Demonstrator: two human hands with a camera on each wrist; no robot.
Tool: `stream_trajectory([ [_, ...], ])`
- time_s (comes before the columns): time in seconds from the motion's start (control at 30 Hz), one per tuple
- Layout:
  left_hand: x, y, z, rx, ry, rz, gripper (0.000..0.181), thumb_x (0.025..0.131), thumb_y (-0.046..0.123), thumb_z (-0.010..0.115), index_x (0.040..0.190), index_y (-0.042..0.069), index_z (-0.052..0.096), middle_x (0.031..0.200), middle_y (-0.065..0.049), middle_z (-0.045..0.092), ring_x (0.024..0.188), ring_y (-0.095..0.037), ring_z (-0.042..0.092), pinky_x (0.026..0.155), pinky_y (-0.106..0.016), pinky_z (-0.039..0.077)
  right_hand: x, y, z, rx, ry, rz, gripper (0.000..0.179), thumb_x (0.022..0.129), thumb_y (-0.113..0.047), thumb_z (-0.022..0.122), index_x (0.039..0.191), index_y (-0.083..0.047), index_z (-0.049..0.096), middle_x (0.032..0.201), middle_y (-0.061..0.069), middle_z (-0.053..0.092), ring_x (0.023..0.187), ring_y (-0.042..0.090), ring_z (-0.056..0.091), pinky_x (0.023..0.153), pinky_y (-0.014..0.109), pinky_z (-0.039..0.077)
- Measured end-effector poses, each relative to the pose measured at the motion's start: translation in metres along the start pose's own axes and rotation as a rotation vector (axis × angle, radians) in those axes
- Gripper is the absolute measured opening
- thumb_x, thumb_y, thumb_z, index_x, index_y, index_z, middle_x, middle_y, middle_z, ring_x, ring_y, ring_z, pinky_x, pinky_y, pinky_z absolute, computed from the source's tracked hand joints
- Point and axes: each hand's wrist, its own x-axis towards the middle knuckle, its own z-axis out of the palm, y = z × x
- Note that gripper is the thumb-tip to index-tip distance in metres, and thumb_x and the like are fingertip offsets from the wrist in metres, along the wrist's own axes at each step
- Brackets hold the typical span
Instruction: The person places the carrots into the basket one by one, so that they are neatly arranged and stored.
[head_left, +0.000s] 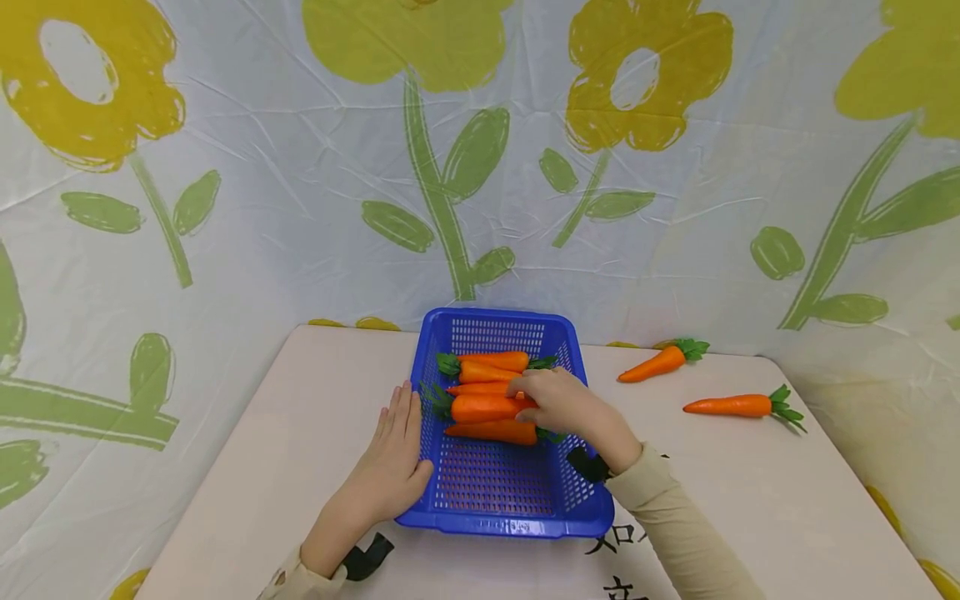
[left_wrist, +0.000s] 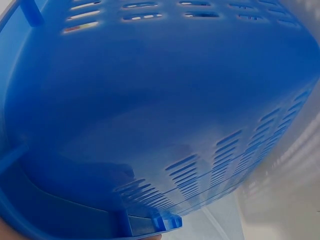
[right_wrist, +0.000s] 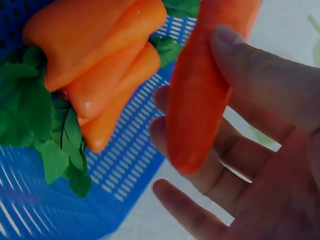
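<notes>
Fingers (head_left: 399,417) of the left hand (head_left: 390,471) are kept straight and released, laid along the left rim of the blue basket (head_left: 510,527). Beige sleeves (head_left: 690,521) are worn on both arms, and a black band (head_left: 367,557) is fitted at each wrist. Black writing (head_left: 621,540) is printed on the pale table (head_left: 322,433), beside the basket's near right corner. By the right hand (head_left: 562,408), which is positioned over the right half of the basket, one carrot (right_wrist: 197,110) is grasped between thumb and fingers, as shown in the right wrist view. Further orange carrots (head_left: 491,432) are laid crosswise in the middle of the basket, closely stacked, with green leaves (head_left: 442,404) located at both sides of the row. Its near floor is left exposed, and its sides are perforated with slots. To the right, well apart from the basket, a loose carrot (head_left: 731,406) is laid on the table; a second loose carrot (head_left: 660,365) is placed farther back, tilted slightly. Behind the table, a white cloth (head_left: 277,208) is hung, printed with large yellow flowers (head_left: 682,50) and green stems.
</notes>
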Motion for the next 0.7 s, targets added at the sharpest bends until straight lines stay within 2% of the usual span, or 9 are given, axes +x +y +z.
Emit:
stream_trajectory([
  [0.27, 0.0, 0.0, 0.0, 0.001, -0.005, -0.003, 0.082, 0.09, 0.014, 0.055, 0.151, -0.017, 0.01, 0.161, -0.029, -0.005, 0.149, -0.045, 0.001, 0.116, -0.059, 0.012, 0.004, -0.003, 0.016, -0.015, -0.072, -0.01, 0.025, 0.085, -0.016, 0.076, 0.107, -0.005, 0.072, 0.102, 0.007, 0.072, 0.091, 0.025, 0.067, 0.079, 0.043, 0.053],
  [0.47, 0.001, 0.0, -0.001, 0.005, -0.015, -0.005, 0.081, 0.09, 0.015, 0.053, 0.151, -0.016, 0.009, 0.161, -0.028, -0.006, 0.149, -0.044, 0.0, 0.117, -0.059, 0.011, 0.006, -0.004, 0.029, -0.011, -0.13, 0.063, 0.023, 0.084, -0.019, 0.079, 0.102, -0.008, 0.072, 0.09, 0.003, 0.069, 0.073, 0.017, 0.057, 0.071, 0.036, 0.052],
  [0.7, 0.001, 0.0, 0.0, 0.01, -0.012, -0.007, 0.081, 0.09, 0.015, 0.053, 0.151, -0.016, 0.01, 0.161, -0.029, -0.006, 0.149, -0.045, 0.001, 0.117, -0.059, 0.012, 0.009, -0.01, 0.035, 0.011, -0.187, 0.158, 0.026, 0.078, -0.021, 0.085, 0.098, -0.011, 0.072, 0.083, 0.0, 0.064, 0.072, 0.018, 0.056, 0.067, 0.036, 0.05],
])
